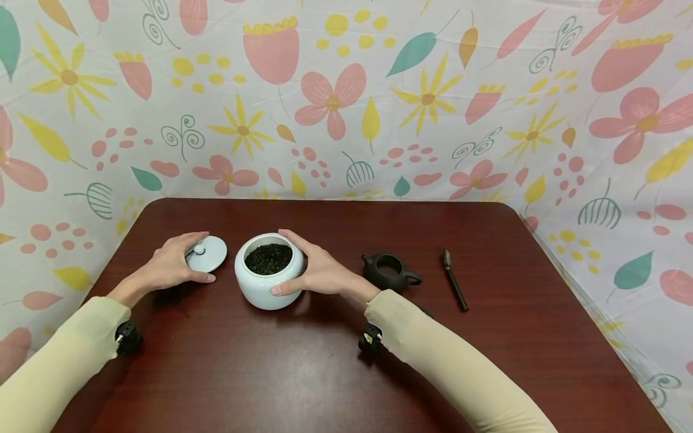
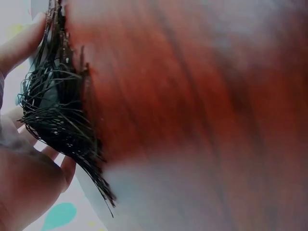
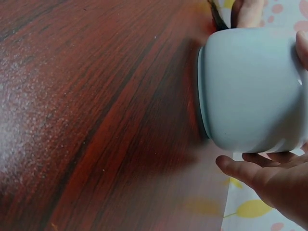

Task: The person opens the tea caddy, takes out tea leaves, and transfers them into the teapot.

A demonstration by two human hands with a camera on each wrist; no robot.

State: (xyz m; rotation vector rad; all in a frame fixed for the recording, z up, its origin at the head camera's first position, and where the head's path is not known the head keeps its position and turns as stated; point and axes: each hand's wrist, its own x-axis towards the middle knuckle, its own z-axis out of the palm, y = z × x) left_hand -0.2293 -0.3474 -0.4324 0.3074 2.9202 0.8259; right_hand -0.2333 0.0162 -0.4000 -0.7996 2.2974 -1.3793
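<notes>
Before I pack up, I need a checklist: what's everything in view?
squat glossy jar: 1, white, centre-left
dried leaf bits: many, dark, inside jar
round knobbed lid: 1, white, left of jar
wiry bundle: 1, black, by left hand
spouted teapot: 1, blackish, right of jar
brush-like tool: 1, dark, right of teapot
half-hidden object: 1, dark, near teapot, unidentifiable
wood-grain table: 1, reddish-brown, centre
floral cloth: 1, multicoloured, behind table
wrist cameras: 2, black, wrists
sleeves: 2, cream, forearms
left hand: 1, bare, at lid
right hand: 1, bare, gripping jar

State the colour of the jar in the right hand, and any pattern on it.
Plain white jar, no pattern visible; shows best in the head view.
</notes>
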